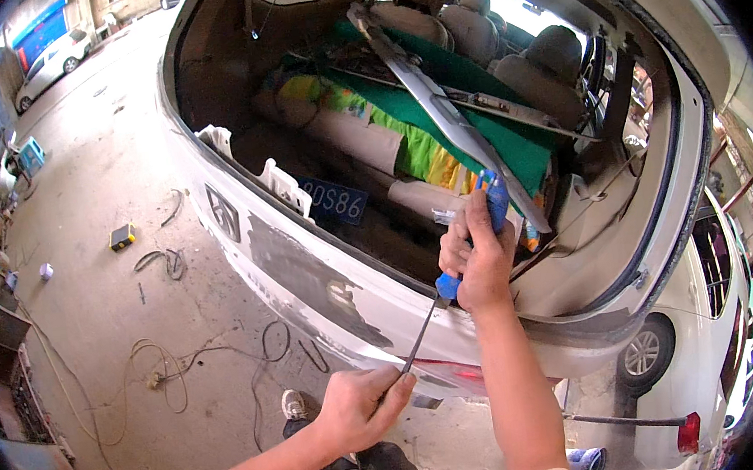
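Note:
A screwdriver [423, 328] with a blue handle and a long thin shaft slants between my hands in front of the car's rear. My right hand [480, 257] is closed around the handle. Lower down, my left hand [366, 406] pinches the far end of the shaft; the tip is hidden in its fingers. Just beyond them is the white car's rear body [382, 293], with grey patches on its paint and a red lamp [453, 375] partly behind the shaft.
The open boot holds a long silver trim piece [436, 102], a green sheet [514, 154] and a blue plate [334, 200]. Cables [172, 368] and a yellow-black box [122, 237] lie on the floor at left. Another white car [684, 323] stands at right.

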A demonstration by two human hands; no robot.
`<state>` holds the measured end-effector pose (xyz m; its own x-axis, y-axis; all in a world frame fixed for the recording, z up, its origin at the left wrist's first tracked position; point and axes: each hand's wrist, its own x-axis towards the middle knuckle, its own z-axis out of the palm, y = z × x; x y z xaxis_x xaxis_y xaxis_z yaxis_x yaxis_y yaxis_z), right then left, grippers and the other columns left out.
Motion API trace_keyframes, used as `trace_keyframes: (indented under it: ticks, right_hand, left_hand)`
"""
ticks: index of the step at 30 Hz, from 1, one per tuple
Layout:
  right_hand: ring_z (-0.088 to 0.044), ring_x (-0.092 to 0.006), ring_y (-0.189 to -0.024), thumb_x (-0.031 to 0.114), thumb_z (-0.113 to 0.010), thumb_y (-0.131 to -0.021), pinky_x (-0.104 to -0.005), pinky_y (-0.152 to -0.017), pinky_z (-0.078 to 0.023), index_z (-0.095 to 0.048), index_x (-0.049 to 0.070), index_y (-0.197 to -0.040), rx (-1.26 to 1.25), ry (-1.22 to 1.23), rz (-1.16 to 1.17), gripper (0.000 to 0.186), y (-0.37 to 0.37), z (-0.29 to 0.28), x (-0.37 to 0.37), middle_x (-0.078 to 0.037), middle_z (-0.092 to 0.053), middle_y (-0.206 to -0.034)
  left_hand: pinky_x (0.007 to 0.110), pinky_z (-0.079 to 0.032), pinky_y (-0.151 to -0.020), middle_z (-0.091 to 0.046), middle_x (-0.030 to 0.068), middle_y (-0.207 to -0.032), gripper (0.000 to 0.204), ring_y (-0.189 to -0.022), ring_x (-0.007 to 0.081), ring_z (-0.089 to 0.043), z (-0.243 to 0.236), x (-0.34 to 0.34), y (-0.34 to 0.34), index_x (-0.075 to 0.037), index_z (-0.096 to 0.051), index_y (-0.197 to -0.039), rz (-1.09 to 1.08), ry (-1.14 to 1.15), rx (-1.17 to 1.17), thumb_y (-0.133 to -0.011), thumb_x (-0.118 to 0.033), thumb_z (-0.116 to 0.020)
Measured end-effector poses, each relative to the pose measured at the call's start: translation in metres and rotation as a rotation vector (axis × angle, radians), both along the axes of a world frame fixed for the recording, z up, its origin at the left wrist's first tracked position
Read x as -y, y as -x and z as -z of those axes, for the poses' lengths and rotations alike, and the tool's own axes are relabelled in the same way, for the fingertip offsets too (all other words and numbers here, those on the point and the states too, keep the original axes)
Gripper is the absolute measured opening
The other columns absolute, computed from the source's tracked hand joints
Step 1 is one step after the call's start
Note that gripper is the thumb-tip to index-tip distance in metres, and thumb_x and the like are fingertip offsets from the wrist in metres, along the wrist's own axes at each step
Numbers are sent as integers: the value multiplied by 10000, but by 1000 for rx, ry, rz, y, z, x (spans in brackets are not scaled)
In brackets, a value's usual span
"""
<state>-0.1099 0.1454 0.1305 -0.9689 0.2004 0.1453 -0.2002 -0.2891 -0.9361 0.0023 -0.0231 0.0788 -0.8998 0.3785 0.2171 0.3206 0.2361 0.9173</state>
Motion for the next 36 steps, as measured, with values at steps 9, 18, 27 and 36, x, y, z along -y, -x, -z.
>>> trace_keyframes:
  ticks: [9, 18, 27, 36]
  right_hand:
    - [-241, -59, -371, 503, -530, -902, -238, -365, -201, -384, 138, -659, 35, 156, 128, 462, 11, -9, -1, 62, -266, -494]
    - [-248, -70, -371, 478, -548, -901, -236, -372, -205, -392, 132, -670, 19, -27, -44, 444, 7, -2, 4, 44, -277, -498]
    - [-245, -69, -393, 473, -544, -905, -228, -396, -203, -382, 144, -668, -31, 113, 95, 436, 22, -19, 11, 55, -278, -513]
    - [-246, -70, -360, 453, -558, -903, -241, -359, -208, -393, 121, -657, 17, -31, -127, 445, 5, -10, 6, 43, -271, -490]
  left_hand:
    - [398, -394, -458, -476, 156, -543, 300, -502, 352, -512, 11, 14, -14, -19, -496, -644, -30, -13, 52, -890, -179, -561]
    - [391, -382, -462, -466, 168, -565, 276, -504, 354, -491, 5, 16, -8, -11, -502, -661, -17, -14, 33, -885, -163, -558]
    - [341, -334, -430, -408, 130, -526, 309, -434, 273, -383, 15, 36, -22, -3, -470, -616, -78, -29, 57, -880, -137, -556]
    - [336, -326, -423, -397, 127, -512, 314, -425, 278, -389, 12, 35, -12, -7, -468, -606, -74, -40, 70, -880, -136, -550]
